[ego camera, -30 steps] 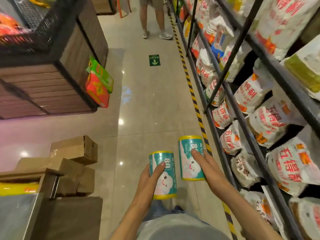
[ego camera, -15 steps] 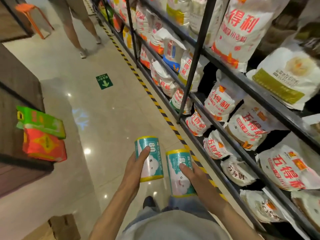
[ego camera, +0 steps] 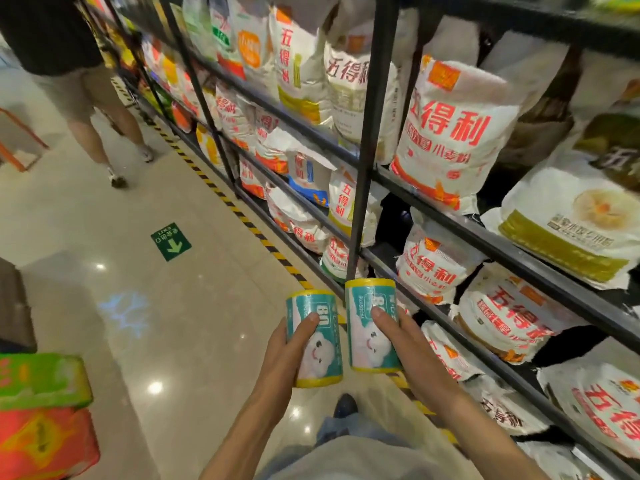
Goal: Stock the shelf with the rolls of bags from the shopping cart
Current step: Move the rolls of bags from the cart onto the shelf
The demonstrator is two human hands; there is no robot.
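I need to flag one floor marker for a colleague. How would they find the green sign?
Follow the yellow-and-black striped tape along the foot of the black metal shelving. Left of it, on the beige tiles, lies a small green square sticker, the only one bearing a white arrow.

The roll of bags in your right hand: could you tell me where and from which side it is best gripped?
Grip the roll of bags around its mid-body, as the right hand does now: from the right side, thumb across the front label, fingers wrapping behind. It is an upright cylinder, so a side wrap probably leaves the yellow ends free and avoids the second roll, held close by on its left by the left hand.
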